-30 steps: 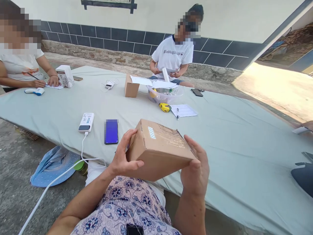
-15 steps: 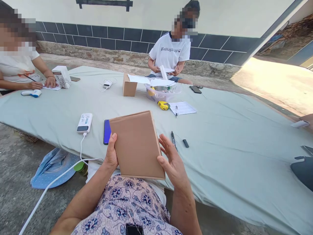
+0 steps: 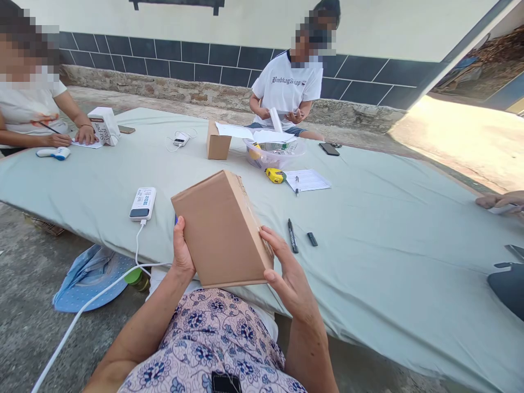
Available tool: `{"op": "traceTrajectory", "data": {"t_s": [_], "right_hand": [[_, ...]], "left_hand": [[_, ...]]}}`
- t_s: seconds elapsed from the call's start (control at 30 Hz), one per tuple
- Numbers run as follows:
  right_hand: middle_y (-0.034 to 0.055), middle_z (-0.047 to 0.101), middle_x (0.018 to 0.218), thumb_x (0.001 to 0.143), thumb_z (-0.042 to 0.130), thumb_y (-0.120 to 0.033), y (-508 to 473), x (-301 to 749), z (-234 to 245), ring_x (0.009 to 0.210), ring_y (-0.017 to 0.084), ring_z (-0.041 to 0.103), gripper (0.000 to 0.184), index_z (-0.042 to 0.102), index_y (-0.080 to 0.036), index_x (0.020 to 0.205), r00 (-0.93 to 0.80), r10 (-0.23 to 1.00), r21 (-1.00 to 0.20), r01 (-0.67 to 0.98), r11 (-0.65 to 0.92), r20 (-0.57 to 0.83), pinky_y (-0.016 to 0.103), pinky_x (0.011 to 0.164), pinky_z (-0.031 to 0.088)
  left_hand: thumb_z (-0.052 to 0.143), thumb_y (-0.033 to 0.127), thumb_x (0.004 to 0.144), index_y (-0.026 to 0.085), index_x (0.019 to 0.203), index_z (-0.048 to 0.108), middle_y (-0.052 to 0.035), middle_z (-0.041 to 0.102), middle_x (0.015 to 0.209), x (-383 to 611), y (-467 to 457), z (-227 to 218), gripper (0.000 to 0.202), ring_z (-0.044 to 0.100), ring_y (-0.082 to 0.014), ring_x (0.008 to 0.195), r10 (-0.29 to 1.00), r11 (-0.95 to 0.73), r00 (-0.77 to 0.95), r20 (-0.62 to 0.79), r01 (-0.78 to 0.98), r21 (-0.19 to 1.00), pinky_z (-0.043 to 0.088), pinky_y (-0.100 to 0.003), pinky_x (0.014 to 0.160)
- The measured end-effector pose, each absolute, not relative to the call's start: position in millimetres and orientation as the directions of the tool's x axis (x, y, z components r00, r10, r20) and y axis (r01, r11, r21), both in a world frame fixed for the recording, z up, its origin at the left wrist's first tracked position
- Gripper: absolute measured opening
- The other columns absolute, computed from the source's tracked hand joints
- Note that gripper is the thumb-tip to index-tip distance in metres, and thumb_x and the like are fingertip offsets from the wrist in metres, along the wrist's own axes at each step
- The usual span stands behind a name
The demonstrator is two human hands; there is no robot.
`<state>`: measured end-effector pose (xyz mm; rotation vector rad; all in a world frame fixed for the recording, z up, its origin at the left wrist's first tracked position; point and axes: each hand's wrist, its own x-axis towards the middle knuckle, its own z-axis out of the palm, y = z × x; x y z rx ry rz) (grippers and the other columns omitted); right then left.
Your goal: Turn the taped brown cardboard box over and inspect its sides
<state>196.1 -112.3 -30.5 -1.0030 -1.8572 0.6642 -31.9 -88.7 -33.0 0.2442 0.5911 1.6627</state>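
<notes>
A brown cardboard box is held up over the table's near edge, tilted so its broad face and right side both show. My left hand grips its left edge, thumb on the broad face and the other fingers hidden behind. On the right side of the box, my right hand is closed around the lower corner with thumb and fingers. Just past that hand lie an uncapped black marker and its cap.
A white power bank with a cable lies left. Farther back are a small carton, a plastic basket with papers, a yellow tape measure and a sheet. Two people sit across the table; another hand shows at right.
The box has turned in my hands, so its right side now shows, and its top has swung left, covering most of the blue-screened phone. Both hands still hold it.
</notes>
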Motion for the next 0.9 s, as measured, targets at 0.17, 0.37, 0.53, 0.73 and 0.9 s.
{"op": "traceTrajectory", "data": {"t_s": [0.17,0.37,0.53,0.73,0.9], "right_hand": [[0.0135,0.047,0.163,0.089,0.054,-0.078,-111.8,193.2,-30.2,0.151,0.037,0.044,0.077,0.056,-0.029,0.148,-0.283,0.833,-0.762,0.342,0.55,0.475,0.052,0.118,0.045],[0.0115,0.051,0.159,0.087,0.056,-0.079,-112.7,192.3,-32.8,0.148,0.037,0.047,0.075,0.06,-0.032,0.145,-0.227,0.814,-0.735,0.351,0.58,0.534,0.052,0.118,0.044],[0.01,0.058,0.147,0.091,0.062,-0.067,-112.4,196.8,-32.1,0.138,0.035,0.054,0.056,0.066,-0.035,0.137,-0.182,0.785,-0.716,0.33,0.616,0.592,0.052,0.115,0.045],[0.0093,0.064,0.136,0.091,0.069,-0.058,-113.4,195.3,-30.9,0.128,0.03,0.06,0.045,0.073,-0.034,0.128,-0.128,0.73,-0.712,0.161,0.683,0.671,0.045,0.106,0.052],[0.01,0.065,0.134,0.091,0.069,-0.058,-116.8,195.6,-28.5,0.127,0.03,0.059,0.043,0.074,-0.034,0.127,-0.138,0.697,-0.69,0.103,0.716,0.703,0.044,0.103,0.053]], "left_hand": [[0.074,0.063,0.078,0.017,0.116,0.07,-0.0104,0.08,0.113,-34.8,-88.4,-33.7,0.06,0.073,-0.0329,0.113,0.97,-0.041,-0.144,-0.198,-0.893,0.448,0.059,-0.043,0.098],[0.066,0.064,0.085,0.016,0.119,0.069,-0.0113,0.08,0.11,-35.6,-87.2,-36.4,0.059,0.075,-0.0331,0.109,0.971,0.096,0.006,-0.24,-0.926,0.365,0.06,-0.043,0.095],[0.054,0.069,0.092,0.015,0.124,0.068,-0.0127,0.081,0.107,-34.5,-85.1,-42.5,0.065,0.075,-0.0335,0.107,0.94,0.266,0.166,-0.299,-0.905,0.333,0.06,-0.045,0.095],[0.051,0.074,0.092,0.015,0.137,0.062,-0.013,0.08,0.11,-39.2,-84.1,-50.8,0.075,0.075,-0.0354,0.109,0.915,0.377,0.28,-0.289,-0.849,0.37,0.057,-0.049,0.101],[0.056,0.069,0.093,0.015,0.142,0.059,-0.0122,0.079,0.116,-39.9,-81.0,-60.2,0.073,0.074,-0.0332,0.112,0.932,0.358,0.292,-0.217,-0.843,0.402,0.054,-0.046,0.106]]}}
